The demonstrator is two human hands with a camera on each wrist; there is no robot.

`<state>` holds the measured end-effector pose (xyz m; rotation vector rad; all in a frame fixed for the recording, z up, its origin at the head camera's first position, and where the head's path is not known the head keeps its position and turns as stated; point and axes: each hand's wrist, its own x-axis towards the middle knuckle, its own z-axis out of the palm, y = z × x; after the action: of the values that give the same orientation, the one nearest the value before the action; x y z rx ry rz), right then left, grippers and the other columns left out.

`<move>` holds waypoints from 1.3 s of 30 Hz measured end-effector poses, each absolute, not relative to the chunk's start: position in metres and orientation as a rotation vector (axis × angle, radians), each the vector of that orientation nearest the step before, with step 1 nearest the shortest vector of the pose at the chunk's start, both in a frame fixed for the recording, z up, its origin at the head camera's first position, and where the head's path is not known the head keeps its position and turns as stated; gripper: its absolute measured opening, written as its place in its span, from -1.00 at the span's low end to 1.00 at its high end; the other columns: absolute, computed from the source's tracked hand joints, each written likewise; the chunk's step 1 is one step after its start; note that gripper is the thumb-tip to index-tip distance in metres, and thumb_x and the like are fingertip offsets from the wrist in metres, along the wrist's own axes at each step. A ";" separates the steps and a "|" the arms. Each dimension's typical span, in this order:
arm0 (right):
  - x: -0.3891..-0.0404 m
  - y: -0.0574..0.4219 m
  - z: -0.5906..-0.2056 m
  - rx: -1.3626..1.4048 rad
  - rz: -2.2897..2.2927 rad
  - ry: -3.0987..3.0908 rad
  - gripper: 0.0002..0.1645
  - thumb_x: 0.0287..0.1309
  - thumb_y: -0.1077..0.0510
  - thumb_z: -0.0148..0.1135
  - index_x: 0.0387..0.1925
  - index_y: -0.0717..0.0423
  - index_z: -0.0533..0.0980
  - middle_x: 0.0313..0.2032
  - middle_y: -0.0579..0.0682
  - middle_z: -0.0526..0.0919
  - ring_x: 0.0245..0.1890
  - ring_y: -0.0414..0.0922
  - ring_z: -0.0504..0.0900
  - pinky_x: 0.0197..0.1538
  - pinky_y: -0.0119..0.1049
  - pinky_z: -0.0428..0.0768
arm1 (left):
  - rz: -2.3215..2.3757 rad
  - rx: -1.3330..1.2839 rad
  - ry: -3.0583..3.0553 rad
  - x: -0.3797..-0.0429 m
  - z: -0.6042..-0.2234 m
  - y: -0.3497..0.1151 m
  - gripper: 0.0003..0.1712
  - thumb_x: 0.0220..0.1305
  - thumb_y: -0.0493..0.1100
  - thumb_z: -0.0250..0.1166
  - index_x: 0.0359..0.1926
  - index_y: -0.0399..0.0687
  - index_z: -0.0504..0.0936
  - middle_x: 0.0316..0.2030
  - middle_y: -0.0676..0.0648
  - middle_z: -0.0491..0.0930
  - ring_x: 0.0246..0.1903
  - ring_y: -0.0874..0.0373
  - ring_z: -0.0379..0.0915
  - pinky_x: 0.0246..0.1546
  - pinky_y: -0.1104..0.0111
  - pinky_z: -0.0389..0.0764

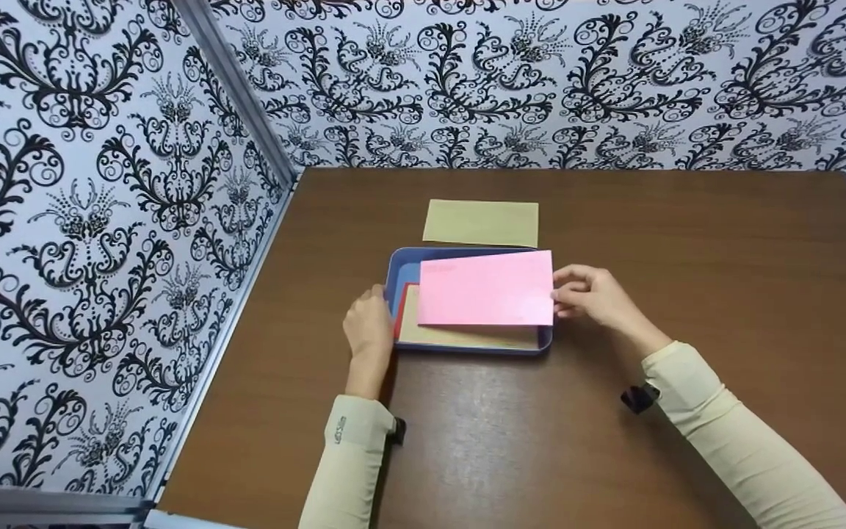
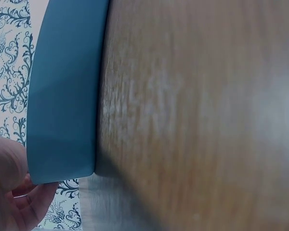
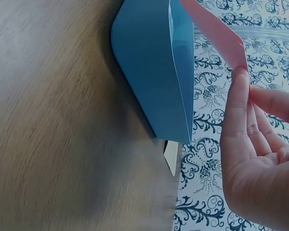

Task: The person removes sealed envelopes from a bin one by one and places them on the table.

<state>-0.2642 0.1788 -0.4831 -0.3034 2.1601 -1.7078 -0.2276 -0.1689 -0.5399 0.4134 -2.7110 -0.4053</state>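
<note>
One brown table [image 1: 724, 257], blue tray [image 1: 402, 270] atop; scroll-patterned walls [image 1: 526, 81] behind, left.

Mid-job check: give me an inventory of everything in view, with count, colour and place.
Rectangular tray: one, blue, on the table.
Rectangular pink paper piece: one, pink, above the tray.
Rectangular beige paper piece: one visible, beige, inside the tray.
Flat red item: one, red, mostly hidden, at the beige piece's left edge.
Rectangular yellowish paper piece: one, pale yellow, on the table beyond the tray.
Wood-grain table: one, brown, under everything.
Patterned wall panels: two, white and black, left and back.
Wrist devices: two, black, one per wrist.
Long sleeves: two, cream, on both arms.
Bare hands: two; left hand gripping the tray's left side, right hand pinching the pink piece's right edge.
</note>
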 end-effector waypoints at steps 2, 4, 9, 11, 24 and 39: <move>-0.264 0.180 -0.482 -0.302 -1.728 2.155 -0.58 0.28 0.36 0.18 0.07 0.60 0.37 -0.47 -0.19 0.71 -0.49 -0.31 0.68 -0.27 -0.32 0.74 | -0.405 0.416 -2.718 -0.227 -0.539 -0.169 -0.76 0.25 -0.27 0.28 -0.06 -0.06 0.70 -0.21 -0.13 0.76 -0.23 -0.21 0.71 -0.27 -0.03 0.69; -0.264 0.182 -0.482 -0.302 -1.739 2.154 -0.58 0.27 0.37 0.18 0.07 0.61 0.37 -0.47 -0.19 0.72 -0.49 -0.32 0.68 -0.28 -0.33 0.74 | -0.401 0.418 -2.721 -0.227 -0.539 -0.169 -0.76 0.24 -0.26 0.30 -0.06 -0.06 0.70 -0.21 -0.13 0.76 -0.23 -0.22 0.71 -0.27 -0.03 0.69; -0.264 0.187 -0.482 -0.275 -1.750 2.157 -0.59 0.28 0.37 0.18 0.06 0.60 0.38 -0.48 -0.22 0.71 -0.47 -0.31 0.69 -0.27 -0.31 0.74 | -0.400 0.419 -2.726 -0.227 -0.537 -0.169 -0.76 0.26 -0.24 0.30 -0.05 -0.06 0.70 -0.20 -0.13 0.76 -0.23 -0.21 0.71 -0.25 -0.03 0.69; -0.265 0.189 -0.482 -0.272 -1.762 2.151 -0.59 0.28 0.37 0.18 0.07 0.60 0.37 -0.48 -0.22 0.71 -0.47 -0.31 0.70 -0.26 -0.31 0.74 | -0.401 0.418 -2.730 -0.227 -0.537 -0.169 -0.76 0.27 -0.24 0.30 -0.05 -0.06 0.70 -0.19 -0.13 0.76 -0.22 -0.21 0.71 -0.25 -0.03 0.69; -0.264 0.201 -0.482 -0.240 -1.794 2.164 -0.56 0.29 0.35 0.18 0.08 0.62 0.34 -0.49 -0.25 0.72 -0.46 -0.33 0.70 -0.29 -0.38 0.73 | -0.420 0.423 -2.746 -0.228 -0.538 -0.170 -0.75 0.27 -0.24 0.31 -0.03 -0.05 0.70 -0.16 -0.12 0.76 -0.21 -0.21 0.71 -0.25 -0.03 0.69; -0.266 0.211 -0.486 -0.203 -1.824 2.138 -0.52 0.28 0.32 0.22 0.12 0.57 0.35 -0.45 -0.25 0.74 -0.44 -0.30 0.70 -0.32 -0.40 0.72 | -0.441 0.430 -2.746 -0.227 -0.534 -0.169 -0.75 0.27 -0.25 0.29 -0.04 -0.04 0.71 -0.13 -0.13 0.76 -0.18 -0.20 0.71 -0.21 -0.04 0.68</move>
<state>-0.2659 0.2112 -0.4858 -0.2032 2.1381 -1.8241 -0.2267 -0.1687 -0.5345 0.4299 -2.7459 -0.4406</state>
